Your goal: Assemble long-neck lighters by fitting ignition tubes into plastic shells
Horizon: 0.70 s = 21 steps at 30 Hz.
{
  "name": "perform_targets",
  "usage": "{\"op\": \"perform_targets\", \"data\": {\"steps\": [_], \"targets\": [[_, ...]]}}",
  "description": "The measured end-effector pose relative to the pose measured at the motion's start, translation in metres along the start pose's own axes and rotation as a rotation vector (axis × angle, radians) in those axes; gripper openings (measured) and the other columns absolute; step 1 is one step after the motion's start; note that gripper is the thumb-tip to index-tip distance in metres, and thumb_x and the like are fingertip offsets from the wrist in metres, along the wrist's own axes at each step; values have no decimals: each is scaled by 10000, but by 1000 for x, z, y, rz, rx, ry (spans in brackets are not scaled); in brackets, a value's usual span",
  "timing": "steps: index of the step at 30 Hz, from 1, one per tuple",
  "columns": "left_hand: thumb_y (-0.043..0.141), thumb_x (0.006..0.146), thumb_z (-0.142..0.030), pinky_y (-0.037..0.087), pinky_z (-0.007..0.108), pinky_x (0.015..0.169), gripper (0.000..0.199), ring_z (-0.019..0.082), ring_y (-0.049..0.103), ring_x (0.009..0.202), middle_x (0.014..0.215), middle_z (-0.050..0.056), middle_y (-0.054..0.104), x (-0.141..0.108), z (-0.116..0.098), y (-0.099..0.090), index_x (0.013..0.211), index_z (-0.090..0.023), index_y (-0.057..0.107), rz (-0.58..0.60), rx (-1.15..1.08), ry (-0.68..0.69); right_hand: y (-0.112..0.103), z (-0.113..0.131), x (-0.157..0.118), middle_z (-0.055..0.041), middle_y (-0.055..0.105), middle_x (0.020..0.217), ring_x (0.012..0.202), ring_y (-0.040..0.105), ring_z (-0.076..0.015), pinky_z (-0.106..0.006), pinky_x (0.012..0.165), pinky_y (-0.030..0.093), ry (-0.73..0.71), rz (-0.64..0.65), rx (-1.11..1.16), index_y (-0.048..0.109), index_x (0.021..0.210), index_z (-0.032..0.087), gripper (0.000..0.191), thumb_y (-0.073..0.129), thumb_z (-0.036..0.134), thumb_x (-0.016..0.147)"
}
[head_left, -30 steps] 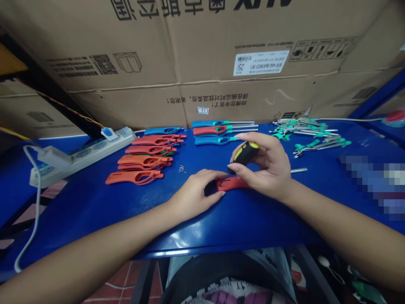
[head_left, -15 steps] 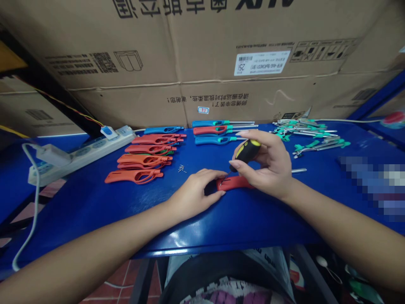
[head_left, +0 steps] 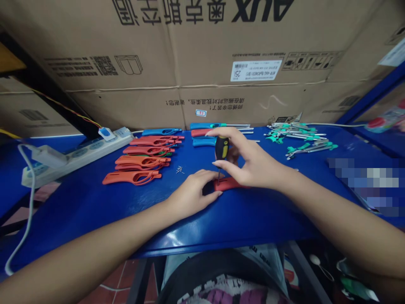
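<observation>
My right hand (head_left: pixel 253 162) grips a black and yellow screwdriver (head_left: pixel 222 150), held nearly upright. Its thin shaft points down onto the end of a red lighter (head_left: pixel 228 184) lying flat on the table. Part of that lighter is hidden under my right hand, with a bit of metal tube showing beyond it. My left hand (head_left: pixel 192 192) pinches the lighter's left end, thumb on the near side and fingers on the far side. Close beyond my left hand lies a small pile of screws (head_left: pixel 180 169).
On the blue table (head_left: pixel 152 228), orange and red lighter shells (head_left: pixel 131 177) lie stacked at left, near a white power strip (head_left: pixel 79 158). Assembled lighters (head_left: pixel 202 126) lie at the back. Green-and-metal lighter inner parts (head_left: pixel 297 135) are heaped at right. A large carton (head_left: pixel 190 55) stands behind.
The screwdriver has swung from a slant to nearly upright over the lighter's end, my right hand shifting left with it. My left hand keeps its hold. The view has tilted slightly.
</observation>
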State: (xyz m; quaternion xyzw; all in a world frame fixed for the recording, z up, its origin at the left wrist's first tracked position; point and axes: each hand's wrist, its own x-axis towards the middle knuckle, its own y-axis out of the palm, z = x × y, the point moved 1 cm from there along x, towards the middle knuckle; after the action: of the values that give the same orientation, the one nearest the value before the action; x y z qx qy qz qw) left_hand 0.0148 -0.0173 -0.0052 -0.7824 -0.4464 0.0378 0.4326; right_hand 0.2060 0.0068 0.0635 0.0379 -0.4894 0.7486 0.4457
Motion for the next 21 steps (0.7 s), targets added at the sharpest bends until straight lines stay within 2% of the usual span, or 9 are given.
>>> {"op": "perform_targets", "data": {"steps": [3,5,8,9,12,14,18,19,21], "targets": [[702,865,-159,533,367,901,199,236,682,994,1057,62,732,0,1,1,1057,-177,653,4,-4,7,-6,2,9,-80,693,1165,772,668,-206,-332,693,546,19,-15,-262,530,1331,232,532,735,352,856],[702,872,-165,527,373,923,209,234,677,1013,1082,61,732,0,1,1,1074,-177,649,9,-5,7,-9,3,11,-89,712,1110,805,679,-223,-340,719,544,22,-34,-318,522,1375,209,524,674,392,907],[710,876,-182,522,373,942,240,229,668,1032,1106,59,730,0,0,1,1107,-179,646,32,-8,9,-8,0,7,-98,698,1191,783,684,-179,-311,705,557,-10,3,-155,367,1524,214,517,456,306,1024],[712,877,-190,521,376,951,251,230,664,1045,1118,62,727,0,0,2,1118,-179,645,38,-8,11,-7,-1,4,-100,683,1240,794,687,-168,-300,704,563,-34,-4,-113,367,1525,223,505,440,294,1030],[707,884,-206,514,390,989,284,239,650,1100,1162,84,713,0,0,3,1157,-169,636,32,-5,31,-7,-6,-4,-101,689,1258,846,700,-187,-307,763,578,-146,-187,-214,577,1338,225,432,622,414,952],[701,889,-214,512,394,1004,302,241,645,1120,1175,96,707,-1,1,3,1177,-158,630,24,-3,47,-7,-8,-7,-102,719,1201,818,701,-192,-323,798,578,-188,-277,-293,627,1282,222,441,668,464,917],[686,895,-215,512,406,1022,356,248,637,1164,1232,115,695,-1,3,5,1237,-151,614,33,-5,50,-9,-7,-6,-86,695,1271,662,659,-116,-284,671,570,-119,-178,-80,491,1465,243,425,381,333,1065],[683,896,-213,512,409,1028,368,247,635,1175,1251,116,691,-2,3,5,1251,-154,607,30,-8,52,-9,-7,-6,-77,710,1234,629,640,-106,-270,631,557,-114,-185,-50,525,1434,236,404,406,332,1060],[676,902,-210,512,411,1036,390,245,634,1188,1280,116,685,-2,3,6,1279,-160,592,22,-11,63,-10,-5,-6,-59,752,1070,611,623,-111,-262,610,542,-162,-282,-118,662,1245,204,338,593,405,982]]}}
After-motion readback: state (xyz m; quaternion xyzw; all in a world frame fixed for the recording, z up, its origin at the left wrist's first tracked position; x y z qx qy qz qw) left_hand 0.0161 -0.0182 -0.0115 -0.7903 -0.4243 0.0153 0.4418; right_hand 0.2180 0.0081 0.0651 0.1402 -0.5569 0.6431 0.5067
